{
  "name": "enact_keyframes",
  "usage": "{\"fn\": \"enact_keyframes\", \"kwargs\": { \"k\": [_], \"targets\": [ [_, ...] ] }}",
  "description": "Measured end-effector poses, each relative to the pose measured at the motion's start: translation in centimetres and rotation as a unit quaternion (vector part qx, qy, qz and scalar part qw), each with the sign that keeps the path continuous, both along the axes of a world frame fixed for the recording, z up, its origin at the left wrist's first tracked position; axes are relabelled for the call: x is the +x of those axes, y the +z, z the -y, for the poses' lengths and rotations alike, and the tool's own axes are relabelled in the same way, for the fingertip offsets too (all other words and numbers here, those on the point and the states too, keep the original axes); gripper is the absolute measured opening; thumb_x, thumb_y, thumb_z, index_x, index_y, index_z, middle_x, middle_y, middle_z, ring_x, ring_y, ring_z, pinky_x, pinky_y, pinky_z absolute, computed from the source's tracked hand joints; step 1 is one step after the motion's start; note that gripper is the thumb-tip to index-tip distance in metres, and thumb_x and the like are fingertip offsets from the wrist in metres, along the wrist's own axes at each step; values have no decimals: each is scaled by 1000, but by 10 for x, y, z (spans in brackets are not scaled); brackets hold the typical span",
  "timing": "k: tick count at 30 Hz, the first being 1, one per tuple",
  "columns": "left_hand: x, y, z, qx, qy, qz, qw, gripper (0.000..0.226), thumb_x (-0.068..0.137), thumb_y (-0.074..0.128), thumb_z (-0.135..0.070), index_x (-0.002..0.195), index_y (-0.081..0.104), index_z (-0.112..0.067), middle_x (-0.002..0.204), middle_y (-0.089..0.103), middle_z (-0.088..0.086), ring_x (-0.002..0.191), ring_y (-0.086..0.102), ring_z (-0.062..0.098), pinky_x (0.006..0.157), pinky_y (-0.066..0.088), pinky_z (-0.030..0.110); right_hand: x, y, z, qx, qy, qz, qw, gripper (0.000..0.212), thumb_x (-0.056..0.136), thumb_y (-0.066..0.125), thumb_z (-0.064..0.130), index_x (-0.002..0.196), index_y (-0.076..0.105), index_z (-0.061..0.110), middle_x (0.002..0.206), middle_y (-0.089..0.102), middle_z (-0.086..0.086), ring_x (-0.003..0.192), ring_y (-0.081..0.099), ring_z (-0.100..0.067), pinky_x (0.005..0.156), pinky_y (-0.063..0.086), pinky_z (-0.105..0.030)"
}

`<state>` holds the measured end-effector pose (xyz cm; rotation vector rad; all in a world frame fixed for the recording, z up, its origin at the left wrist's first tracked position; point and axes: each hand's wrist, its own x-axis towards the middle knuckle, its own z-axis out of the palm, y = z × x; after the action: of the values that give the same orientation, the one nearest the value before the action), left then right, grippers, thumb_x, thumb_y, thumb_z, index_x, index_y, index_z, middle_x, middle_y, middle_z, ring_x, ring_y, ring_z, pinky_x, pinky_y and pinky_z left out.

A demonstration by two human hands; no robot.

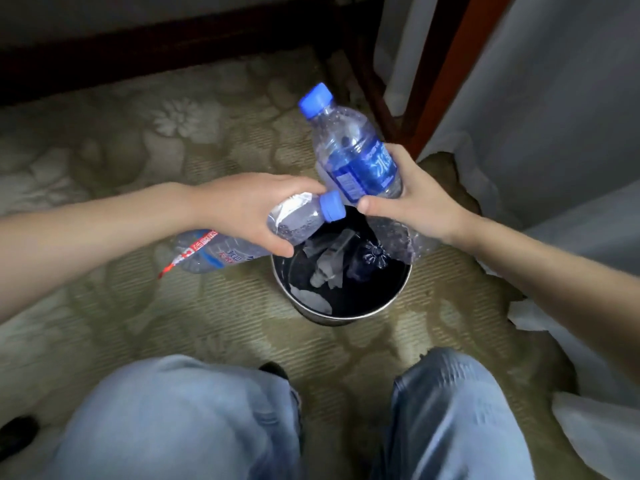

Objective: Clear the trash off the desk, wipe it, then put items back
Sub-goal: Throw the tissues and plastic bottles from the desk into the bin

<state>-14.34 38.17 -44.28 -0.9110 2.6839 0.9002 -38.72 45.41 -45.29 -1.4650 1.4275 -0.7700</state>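
— Where are the bottles?
— The left hand (247, 211) curls round the red-labelled water bottle (298, 220), held sideways over the left rim of the trash bin (346, 319). The right hand (417, 207) grips the blue-labelled water bottle (356, 157) (cap tilted up) above the far rim.
— Inside?
— Crumpled paper (323, 270) and a clear bottle (375, 253).

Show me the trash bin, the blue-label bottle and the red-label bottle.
trash bin (343, 320): head view, front metal rim.
blue-label bottle (367, 171): head view, on its label.
red-label bottle (298, 220): head view, clear shoulder below cap.
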Motion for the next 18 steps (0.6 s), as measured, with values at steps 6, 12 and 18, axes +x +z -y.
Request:
{"fn": "enact_keyframes", "kwargs": {
  "k": [6,12,18],
  "targets": [
    [51,-18,1,-37,38,4,999,82,65,83,-34,128,34,-48,115,40,-48,102,40,-20,83,25,-4,29,-64,0,8,20,51,998,67,77,71,42,128,31,24,119,50,18,105,48,16,93,35,-8],
    [66,-14,-4,-53,66,-16,996,82,63,85,-29,126,35,-46,107,30,-63,101,30,-36,83,20,-7,39,-115,-13,143,106,-49,983,76,76,76,23,135,29,12,117,53,1,108,53,-10,100,38,-24],
    [13,-7,-6,-65,11,-89,994,85,56,64,-57,134,38,-35,119,35,-45,110,36,-17,87,22,-5,16,-98,-17,98,151,-239,954,34,83,64,14,116,60,11,112,59,-9,98,59,-20,89,42,-24]
  ]
}}
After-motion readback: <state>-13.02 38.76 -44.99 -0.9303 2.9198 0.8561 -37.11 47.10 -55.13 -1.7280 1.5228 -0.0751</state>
